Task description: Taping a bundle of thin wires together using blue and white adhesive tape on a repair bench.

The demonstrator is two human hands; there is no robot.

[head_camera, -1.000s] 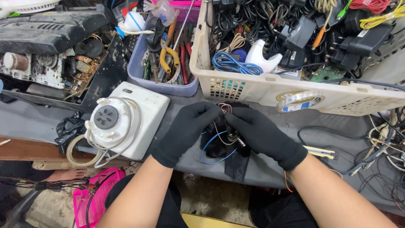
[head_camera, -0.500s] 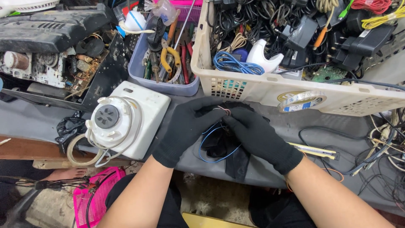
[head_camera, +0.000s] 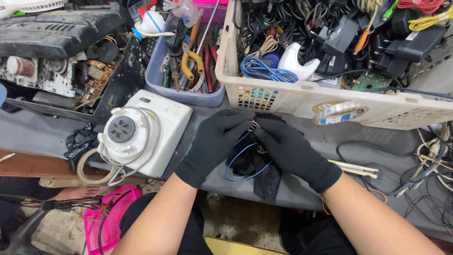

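I watch both black-gloved hands meet over the front edge of the grey workbench point(head_camera: 42, 134). The left hand point(head_camera: 214, 144) curls its fingers together, fingertips pinching the thin red and blue wires point(head_camera: 241, 160) of a small black component point(head_camera: 257, 163) that lies on the bench between the hands. The right hand point(head_camera: 292, 151) lies palm down, fingers closed on the same bundle, a blue loop hanging below. Behind them along the back of the bench stand a cream perforated plastic basket of cables point(head_camera: 302, 97) and a lavender plastic tub of hand tools point(head_camera: 188, 94); a white square fan motor housing point(head_camera: 141, 130) sits near the left edge. Since half a second ago, the hands have drawn slightly closer over the wires.
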